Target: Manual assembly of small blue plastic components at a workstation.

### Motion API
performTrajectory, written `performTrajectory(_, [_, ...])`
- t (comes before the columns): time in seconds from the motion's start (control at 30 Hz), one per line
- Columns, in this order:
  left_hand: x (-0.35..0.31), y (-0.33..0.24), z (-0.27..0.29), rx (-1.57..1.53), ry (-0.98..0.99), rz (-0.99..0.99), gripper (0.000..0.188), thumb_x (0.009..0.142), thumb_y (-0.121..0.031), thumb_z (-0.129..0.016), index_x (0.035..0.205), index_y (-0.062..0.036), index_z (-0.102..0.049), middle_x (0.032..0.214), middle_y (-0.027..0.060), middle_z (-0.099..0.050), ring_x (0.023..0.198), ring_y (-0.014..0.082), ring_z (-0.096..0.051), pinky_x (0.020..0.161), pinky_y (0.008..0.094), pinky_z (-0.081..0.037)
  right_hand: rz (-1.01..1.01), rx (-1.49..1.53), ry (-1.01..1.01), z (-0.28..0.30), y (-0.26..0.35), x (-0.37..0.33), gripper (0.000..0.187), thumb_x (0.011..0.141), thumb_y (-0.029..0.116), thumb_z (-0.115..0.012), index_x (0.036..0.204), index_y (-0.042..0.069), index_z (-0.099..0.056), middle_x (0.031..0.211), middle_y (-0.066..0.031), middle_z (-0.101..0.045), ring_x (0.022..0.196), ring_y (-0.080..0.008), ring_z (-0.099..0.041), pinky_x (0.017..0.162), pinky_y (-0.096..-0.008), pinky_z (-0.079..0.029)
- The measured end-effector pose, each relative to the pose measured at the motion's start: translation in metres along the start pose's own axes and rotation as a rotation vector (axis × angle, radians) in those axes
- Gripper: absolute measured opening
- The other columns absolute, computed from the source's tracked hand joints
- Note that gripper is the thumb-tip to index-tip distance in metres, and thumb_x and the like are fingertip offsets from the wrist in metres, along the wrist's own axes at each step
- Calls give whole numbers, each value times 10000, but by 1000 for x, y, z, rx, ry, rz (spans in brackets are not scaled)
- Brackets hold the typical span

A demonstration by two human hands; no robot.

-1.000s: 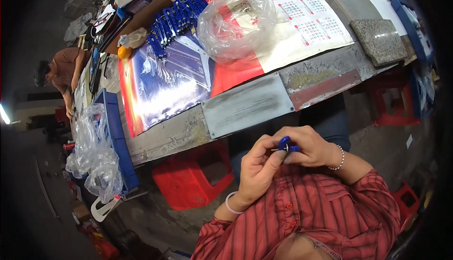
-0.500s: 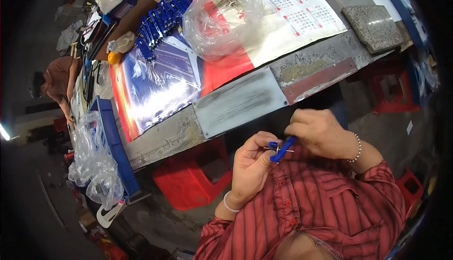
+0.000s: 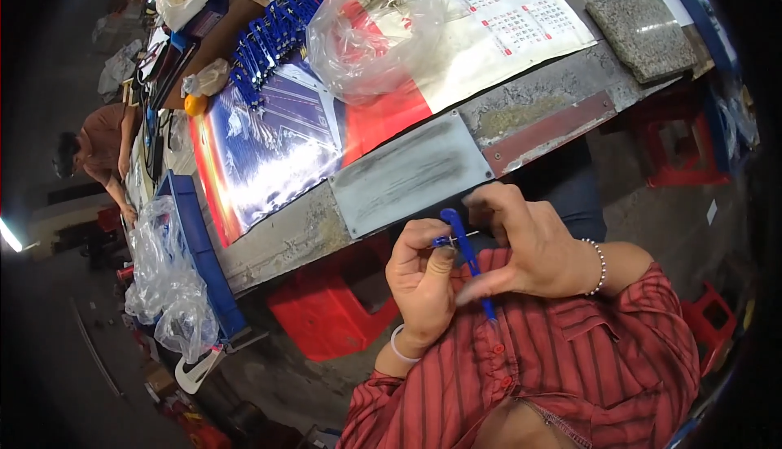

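Hands are meeting just above the person's lap, below the near edge of the tabletop (image 3: 521,111). Left hand (image 3: 421,282) is pinching the upper end of a slim blue pen-like piece (image 3: 466,254) between thumb and fingertips, and right hand (image 3: 533,245) is closing around it from the other side, fingers curling over its middle. On the tabletop, a clear plastic bag (image 3: 376,27) is lying beside a row of blue pieces (image 3: 269,38).
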State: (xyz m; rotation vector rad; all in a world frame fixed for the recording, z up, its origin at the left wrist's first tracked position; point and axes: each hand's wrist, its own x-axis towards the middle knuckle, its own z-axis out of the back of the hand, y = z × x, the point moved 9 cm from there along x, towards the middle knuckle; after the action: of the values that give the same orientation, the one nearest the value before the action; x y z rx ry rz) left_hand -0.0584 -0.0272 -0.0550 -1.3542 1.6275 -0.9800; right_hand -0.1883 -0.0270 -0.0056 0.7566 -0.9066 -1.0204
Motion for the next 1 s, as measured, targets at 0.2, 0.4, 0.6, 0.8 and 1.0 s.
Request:
performTrajectory(0.2, [1, 20, -7, -242, -19, 188, 130, 869, -14, -590, 991, -4, -549, 960, 36, -544, 806, 77, -520, 693, 194, -420, -149, 179, 114, -16, -27, -9, 218, 799, 131, -677, 907, -17, -558, 706, -101, -600, 591, -243, -614, 559, -277, -480])
performTrajectory(0.4, [3, 34, -17, -198, 66, 343, 155, 872, 16, -568, 1026, 11, -550, 978, 37, -566, 857, 85, -551, 759, 211, -440, -409, 576, 88, -19, -50, -25, 224, 843, 102, -634, 1019, -18, -565, 718, -35, -615, 564, -59, -564, 497, -209, -441])
performTrajectory(0.6, [0, 45, -16, -95, 149, 385, 131, 871, 34, -552, 1001, 21, -541, 948, 39, -571, 860, 85, -562, 770, 213, -452, -430, 496, 129, -15, -52, -26, 211, 862, 115, -617, 1010, -19, -547, 707, -25, -625, 539, -52, -557, 488, -198, -434])
performTrajectory(0.8, [1, 46, -18, -3, 151, 372, 157, 883, 5, -560, 1038, 11, -537, 879, -4, -560, 741, 19, -509, 616, 149, -402, -375, 361, 105, -9, -49, -22, 222, 846, 186, -643, 900, -4, -541, 652, -107, -589, 563, -217, -606, 511, -280, -446])
performTrajectory(1.0, [0, 44, -20, -9, 151, 365, 175, 880, -1, -564, 1053, 8, -539, 870, -1, -564, 721, 17, -500, 596, 148, -390, -440, 462, 190, -9, -53, -24, 213, 859, 179, -624, 885, -5, -521, 665, -111, -599, 582, -198, -619, 518, -280, -452])
